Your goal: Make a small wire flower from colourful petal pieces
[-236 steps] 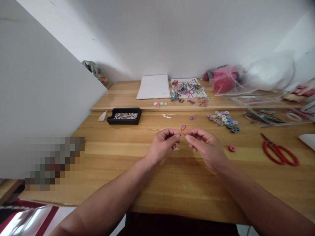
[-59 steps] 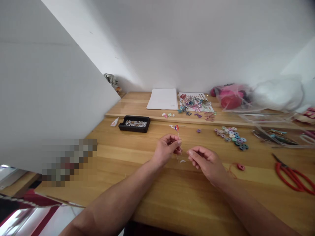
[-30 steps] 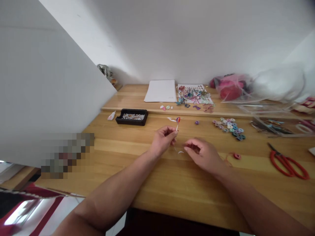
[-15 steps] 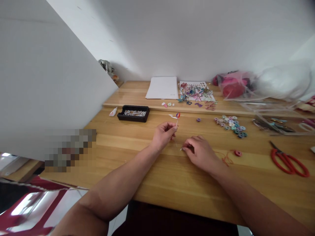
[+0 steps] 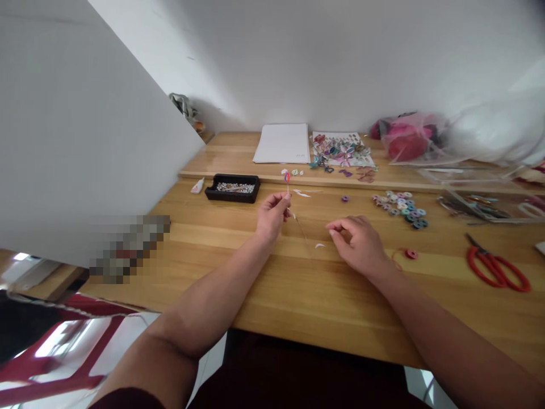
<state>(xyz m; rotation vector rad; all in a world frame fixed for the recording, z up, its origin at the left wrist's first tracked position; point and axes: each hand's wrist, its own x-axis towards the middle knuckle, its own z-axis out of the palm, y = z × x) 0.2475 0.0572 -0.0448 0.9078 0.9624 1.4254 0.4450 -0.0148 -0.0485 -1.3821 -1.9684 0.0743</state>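
Note:
My left hand (image 5: 272, 216) pinches a thin pale stem, above which rises a small loop-shaped petal (image 5: 287, 178) in red and purple. A fine wire or thread (image 5: 301, 226) trails down from below these fingers. To the right, my right hand (image 5: 355, 244) hovers over the table, thumb and forefinger brought close together. Whatever they pinch is too thin or too small to make out. A small white sliver (image 5: 319, 245) lies between the hands. Behind them are white strips (image 5: 301, 193). Orange thread (image 5: 397, 260) runs from a red spool (image 5: 411, 254) beside my right wrist.
A black tray (image 5: 232, 196) of beads and a small white glue bottle (image 5: 197, 186) stand left. Several thread spools (image 5: 402, 207) and red-handled scissors (image 5: 498, 267) lie right. On the back ledge are white paper (image 5: 281, 145), colourful petal pieces (image 5: 340, 152) and plastic bags (image 5: 409, 139).
My left hand has moved left and up with the petal. My right hand has drawn away to the right, leaving the white sliver on the table. Less orange thread shows by my wrist.

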